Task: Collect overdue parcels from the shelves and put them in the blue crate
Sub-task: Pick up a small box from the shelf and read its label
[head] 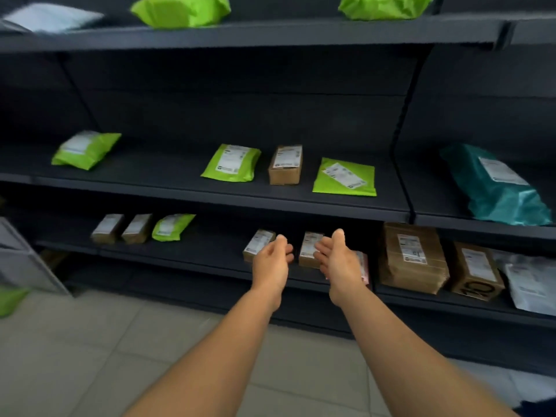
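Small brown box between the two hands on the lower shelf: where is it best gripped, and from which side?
Probably by its two long side faces, coming from the front. The small brown box lies end-on to the shelf edge, label up, with the left hand and right hand flanking it.

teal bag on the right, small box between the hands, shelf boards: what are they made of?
Teal bag: looks like glossy plastic film; crinkled, shiny highlights.
Small box: seemingly matte brown cardboard with a white paper label.
Shelf boards: probably dark painted metal; thin, flat edges, dull sheen. Not certain.

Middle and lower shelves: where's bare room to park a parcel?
Middle shelf: wide gap between the left green bag and the centre green bag. Lower shelf: gap right of the small green bag. Crowded around both hands and the big brown boxes.
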Motion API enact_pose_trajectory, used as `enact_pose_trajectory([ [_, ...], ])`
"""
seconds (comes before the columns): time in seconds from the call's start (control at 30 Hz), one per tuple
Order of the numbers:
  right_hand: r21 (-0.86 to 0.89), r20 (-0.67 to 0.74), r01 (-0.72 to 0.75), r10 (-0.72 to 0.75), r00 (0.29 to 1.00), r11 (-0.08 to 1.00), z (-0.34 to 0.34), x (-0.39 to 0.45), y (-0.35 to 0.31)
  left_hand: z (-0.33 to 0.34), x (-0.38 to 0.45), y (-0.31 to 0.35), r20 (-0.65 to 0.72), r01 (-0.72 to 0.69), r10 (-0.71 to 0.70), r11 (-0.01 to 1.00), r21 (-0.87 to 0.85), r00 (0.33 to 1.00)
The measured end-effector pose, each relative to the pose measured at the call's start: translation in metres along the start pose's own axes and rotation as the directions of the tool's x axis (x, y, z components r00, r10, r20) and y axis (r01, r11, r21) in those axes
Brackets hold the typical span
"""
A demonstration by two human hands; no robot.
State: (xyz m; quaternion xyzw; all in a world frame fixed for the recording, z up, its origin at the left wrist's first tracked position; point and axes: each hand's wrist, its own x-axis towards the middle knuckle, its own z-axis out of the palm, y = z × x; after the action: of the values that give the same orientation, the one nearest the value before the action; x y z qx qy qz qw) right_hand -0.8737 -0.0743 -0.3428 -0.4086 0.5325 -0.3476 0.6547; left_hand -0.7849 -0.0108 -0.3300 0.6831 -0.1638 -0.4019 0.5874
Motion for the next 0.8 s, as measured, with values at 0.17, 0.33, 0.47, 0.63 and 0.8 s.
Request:
enact_pose_trajectory([
  [0.17,-0.025,0.044,-0.043,0.044,0.998,0.999,0.038,0.027,0.01,-0.024,0.034,-0.003,-0.051,0.033,-0.034,0.999,-0.023,0.998],
  [0.33,-0.059,0.102,-0.092,0.098,0.99,0.994,0.067,0.074,0.022,-0.033,0.08,-0.009,-0.108,0.053,-0.054,0.999,-0.012,0.993],
  [0.47,-0.129,0.143,-0.144,0.162,0.976,0.981,0.075,0.114,0.03,-0.028,0.124,-0.017,-0.127,0.09,-0.092,0.996,-0.02,0.988],
  [0.63,-0.207,0.132,-0.193,0.223,0.966,0.959,0.078,0.159,0.054,-0.024,0.172,-0.05,-0.159,0.146,-0.147,0.989,-0.018,0.976],
  [0.8,-0.279,0.123,-0.202,0.243,0.962,0.939,0.092,0.199,0.084,-0.027,0.219,-0.08,-0.19,0.178,-0.183,0.983,-0.042,0.964],
])
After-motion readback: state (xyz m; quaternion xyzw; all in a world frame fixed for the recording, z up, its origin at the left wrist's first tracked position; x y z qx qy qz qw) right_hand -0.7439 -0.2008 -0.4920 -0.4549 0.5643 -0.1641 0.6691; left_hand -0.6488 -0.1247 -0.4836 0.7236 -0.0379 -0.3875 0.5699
